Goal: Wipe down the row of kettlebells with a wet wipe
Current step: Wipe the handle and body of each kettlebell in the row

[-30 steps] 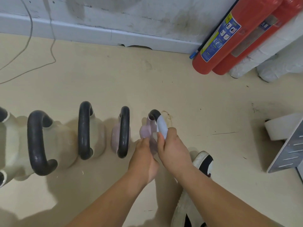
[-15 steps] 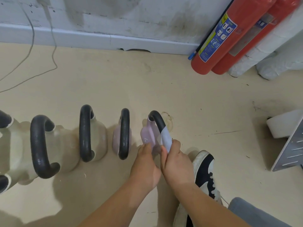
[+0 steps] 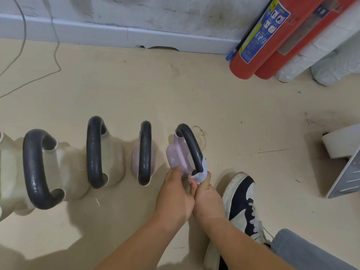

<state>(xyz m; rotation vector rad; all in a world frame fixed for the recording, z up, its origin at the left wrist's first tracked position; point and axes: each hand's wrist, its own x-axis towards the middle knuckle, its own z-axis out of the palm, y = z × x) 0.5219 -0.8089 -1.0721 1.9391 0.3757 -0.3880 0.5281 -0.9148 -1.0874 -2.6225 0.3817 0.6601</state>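
Right hand [image 3: 206, 195] closed tight, gripping wet wipe [image 3: 201, 173] wrapped round near end of black handle [image 3: 191, 146] of rightmost pink kettlebell [image 3: 176, 155] (tilted). Left hand [image 3: 173, 193] touches kettlebell's near side; finger curl hidden, can't tell.

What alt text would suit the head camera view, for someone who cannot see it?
A person's right hand grips a wet wipe round the black handle of a pink kettlebell at the right end of a floor row; the left hand touches its body. Two red fire extinguishers rest by the wall.
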